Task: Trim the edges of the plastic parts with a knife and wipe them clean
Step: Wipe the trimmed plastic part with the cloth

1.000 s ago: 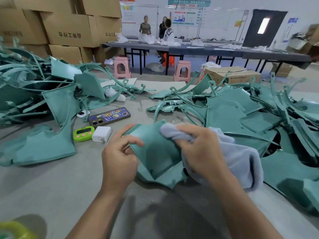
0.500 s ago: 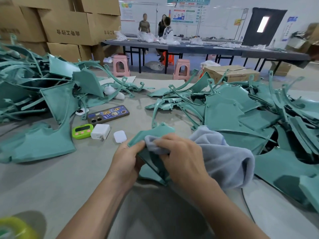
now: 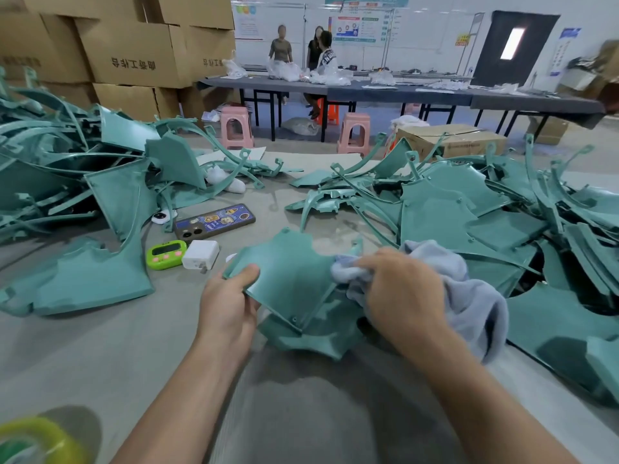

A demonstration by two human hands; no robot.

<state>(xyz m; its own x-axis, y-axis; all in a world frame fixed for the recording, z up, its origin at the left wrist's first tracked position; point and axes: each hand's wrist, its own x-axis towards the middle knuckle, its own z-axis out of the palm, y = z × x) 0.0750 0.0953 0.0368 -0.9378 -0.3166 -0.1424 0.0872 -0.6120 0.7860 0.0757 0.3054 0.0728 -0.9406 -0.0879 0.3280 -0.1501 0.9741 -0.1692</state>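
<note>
Head view: left hand (image 3: 231, 306) is raised over the grey bench (image 3: 100, 346), thumb on top and fingers hidden beneath, pinching the left edge of a flat teal plastic panel (image 3: 288, 272) held tilted above the bench. Right hand (image 3: 402, 289), fingers bunched round a pale blue-grey cloth (image 3: 469, 296), presses it to the panel's right edge.

My work surface (image 3: 100, 356): grey, matte. Left side: tangled heap of teal plastic parts (image 3: 67, 169), one large flat panel (image 3: 93, 283) lying at its near edge. Right side: second heap (image 3: 469, 209), flat panels and curved strips overlapping. Between heaps: phone (image 3: 214, 222) face down in stickered case; green timer (image 3: 166, 254) touching white charger plug (image 3: 200, 255); small white round gadget (image 3: 160, 217) by phone. White fabric piece (image 3: 224, 180) under left heap's strips. Cardboard sheet (image 3: 311, 160) at far edge. Another teal panel (image 3: 308, 339) flat right before me. Blurred yellow-green roll (image 3: 33, 443) near left corner.
</note>
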